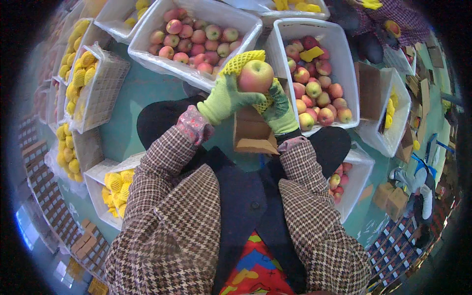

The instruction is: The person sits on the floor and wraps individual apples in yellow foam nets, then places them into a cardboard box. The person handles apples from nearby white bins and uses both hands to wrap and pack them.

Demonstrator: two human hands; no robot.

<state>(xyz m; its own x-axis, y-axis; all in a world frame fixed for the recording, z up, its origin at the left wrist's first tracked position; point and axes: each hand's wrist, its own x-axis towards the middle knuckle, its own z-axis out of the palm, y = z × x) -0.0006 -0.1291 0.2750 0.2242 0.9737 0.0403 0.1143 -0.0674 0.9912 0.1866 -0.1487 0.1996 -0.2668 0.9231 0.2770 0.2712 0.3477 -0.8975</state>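
Note:
Between my two green-gloved hands is a pink and yellow apple (256, 76), stem side up. My left hand (230, 96) grips it from the left and below, its thumb across the front; a yellow foam net sleeve (241, 62) lies over that hand's fingers and beside the apple. My right hand (278, 108) is at the apple's lower right, closed on more yellow foam netting (264, 104). Beneath the hands stands an open cardboard box (254, 134). Loose apples fill part of a large white crate (134, 46) ahead and another white crate (352, 73) to the right.
Crates with yellow-netted apples stand at the left (110, 88) and lower left (97, 199). A further crate of apples (359, 184) is by my right knee. At the upper right, another person (402, 22) in a checked garment is near more crates. Cardboard boxes (391, 199) lie on the right.

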